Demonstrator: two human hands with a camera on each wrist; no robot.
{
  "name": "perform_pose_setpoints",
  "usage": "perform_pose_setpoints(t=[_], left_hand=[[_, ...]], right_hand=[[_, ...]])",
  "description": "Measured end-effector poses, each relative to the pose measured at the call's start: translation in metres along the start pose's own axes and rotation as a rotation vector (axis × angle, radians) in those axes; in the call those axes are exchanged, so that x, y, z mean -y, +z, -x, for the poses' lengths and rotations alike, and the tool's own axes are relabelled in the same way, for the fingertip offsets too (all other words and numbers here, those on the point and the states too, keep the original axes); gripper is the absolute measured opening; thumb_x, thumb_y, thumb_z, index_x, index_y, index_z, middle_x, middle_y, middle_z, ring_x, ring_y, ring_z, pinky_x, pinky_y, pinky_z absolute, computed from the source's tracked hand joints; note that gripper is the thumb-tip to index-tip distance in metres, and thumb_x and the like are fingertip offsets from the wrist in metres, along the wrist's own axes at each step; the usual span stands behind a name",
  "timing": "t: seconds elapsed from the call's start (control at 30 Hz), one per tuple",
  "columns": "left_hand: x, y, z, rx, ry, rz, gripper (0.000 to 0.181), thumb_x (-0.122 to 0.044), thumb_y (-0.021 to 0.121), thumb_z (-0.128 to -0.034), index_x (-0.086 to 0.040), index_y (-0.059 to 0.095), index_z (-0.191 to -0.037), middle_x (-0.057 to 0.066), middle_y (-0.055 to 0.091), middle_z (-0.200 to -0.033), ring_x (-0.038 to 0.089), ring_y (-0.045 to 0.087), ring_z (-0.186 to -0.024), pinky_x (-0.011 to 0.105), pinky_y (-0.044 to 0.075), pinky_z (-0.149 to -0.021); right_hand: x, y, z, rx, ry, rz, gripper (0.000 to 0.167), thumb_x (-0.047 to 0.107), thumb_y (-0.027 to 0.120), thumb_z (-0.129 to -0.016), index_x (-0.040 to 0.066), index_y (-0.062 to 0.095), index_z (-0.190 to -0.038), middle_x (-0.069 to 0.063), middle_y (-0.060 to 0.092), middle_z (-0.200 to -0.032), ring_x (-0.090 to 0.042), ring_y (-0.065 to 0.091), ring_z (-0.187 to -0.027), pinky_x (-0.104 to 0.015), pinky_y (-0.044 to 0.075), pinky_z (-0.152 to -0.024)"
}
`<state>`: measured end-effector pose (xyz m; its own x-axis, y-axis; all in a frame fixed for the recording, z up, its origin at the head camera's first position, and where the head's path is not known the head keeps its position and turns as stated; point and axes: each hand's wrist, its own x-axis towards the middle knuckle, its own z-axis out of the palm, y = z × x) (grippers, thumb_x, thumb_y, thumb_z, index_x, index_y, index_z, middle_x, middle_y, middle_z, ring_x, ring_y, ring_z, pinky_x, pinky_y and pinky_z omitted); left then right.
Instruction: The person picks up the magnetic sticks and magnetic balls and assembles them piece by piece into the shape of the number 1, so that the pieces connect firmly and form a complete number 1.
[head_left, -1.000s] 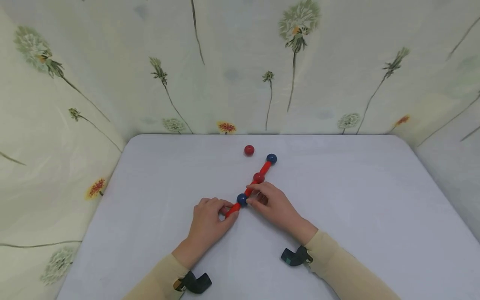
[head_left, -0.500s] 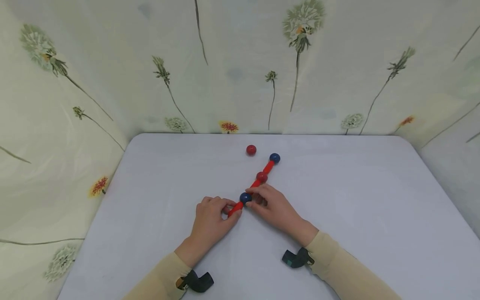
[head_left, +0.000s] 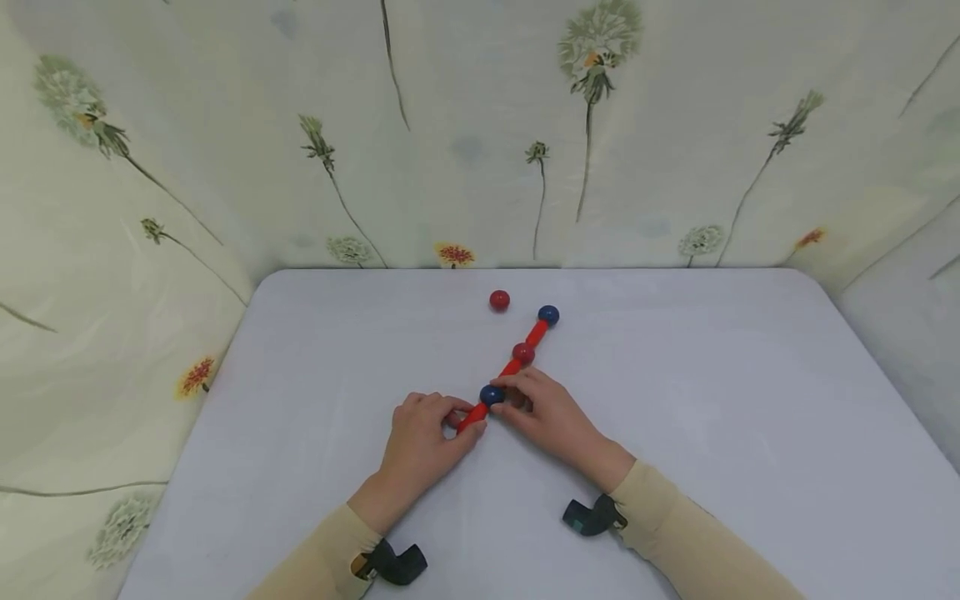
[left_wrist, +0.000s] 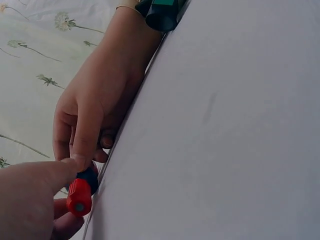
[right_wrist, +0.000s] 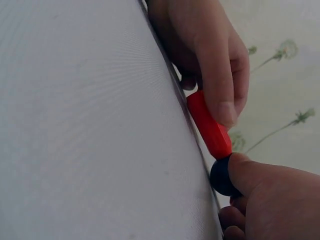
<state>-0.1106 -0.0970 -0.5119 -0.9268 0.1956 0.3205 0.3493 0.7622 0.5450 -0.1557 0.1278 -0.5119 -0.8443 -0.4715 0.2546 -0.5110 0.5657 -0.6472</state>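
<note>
A chain of red rods and balls runs diagonally over the table in the head view. My left hand point(head_left: 422, 437) pinches the nearest red rod point(right_wrist: 207, 127) between thumb and fingers. That rod's near end point(left_wrist: 79, 206) faces the left wrist camera. My right hand point(head_left: 551, 421) holds the near blue ball point(head_left: 491, 395) at the rod's other end, its fingertips partly covering the ball. Beyond it come a second red rod point(head_left: 511, 367), a red ball point(head_left: 523, 353), a third red rod point(head_left: 537, 332) and the far blue ball point(head_left: 549, 315).
A loose red ball point(head_left: 499, 301) lies left of the chain's far end. The white table point(head_left: 712, 375) has rounded far corners and meets a flower-printed cloth point(head_left: 465, 183) behind it. Black wrist cameras point(head_left: 401, 565) stick out from both sleeves.
The chain and both hands have shifted very slightly to the right compared with the loose red ball. Both hands keep the same grip on the near rod and blue ball.
</note>
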Motion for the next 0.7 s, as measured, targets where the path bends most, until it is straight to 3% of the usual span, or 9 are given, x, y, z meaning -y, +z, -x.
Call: perform_pose_setpoints(t=[0.17,0.37,0.5,0.7], left_hand=[[-0.002,-0.017,-0.014,0.038,-0.089,0.068,0.036,-0.049,0.072,-0.0859,-0.019,0.074,-0.107,-0.01,0.064,-0.083,0.012,0.054,-0.083,0.036,0.042,-0.076],[0.012,-0.031,-0.054,0.123,-0.193,0.102,0.035,-0.048,0.068,-0.0898,-0.021,0.07,-0.111,-0.01,0.063,-0.09,0.012,0.057,-0.09,0.034,0.049,-0.078],[0.023,-0.033,-0.088,0.21,-0.179,0.101,0.038,-0.046,0.067,-0.0913,-0.018,0.067,-0.117,-0.007,0.064,-0.092,0.014,0.058,-0.087,0.034,0.05,-0.076],[0.034,-0.023,-0.135,0.308,-0.147,0.125,0.043,-0.043,0.069,-0.0908,-0.018,0.062,-0.125,-0.003,0.064,-0.099,0.016,0.058,-0.091,0.034,0.05,-0.079]], right_hand=[[-0.002,0.0,0.0,0.001,0.012,-0.004,0.036,0.031,0.074,-0.09,0.02,0.066,-0.124,0.01,0.055,-0.097,-0.006,0.053,-0.082,-0.022,0.05,-0.071],[0.001,0.0,0.001,0.0,0.023,-0.011,0.035,0.031,0.074,-0.091,0.02,0.067,-0.123,0.009,0.056,-0.098,-0.005,0.054,-0.082,-0.022,0.05,-0.072],[0.001,0.001,0.001,-0.008,0.025,-0.011,0.035,0.031,0.074,-0.09,0.02,0.067,-0.123,0.01,0.056,-0.098,-0.004,0.054,-0.082,-0.022,0.05,-0.071],[0.0,0.001,0.002,-0.015,0.011,-0.013,0.035,0.032,0.074,-0.09,0.02,0.067,-0.123,0.011,0.055,-0.096,-0.005,0.053,-0.081,-0.021,0.049,-0.07]])
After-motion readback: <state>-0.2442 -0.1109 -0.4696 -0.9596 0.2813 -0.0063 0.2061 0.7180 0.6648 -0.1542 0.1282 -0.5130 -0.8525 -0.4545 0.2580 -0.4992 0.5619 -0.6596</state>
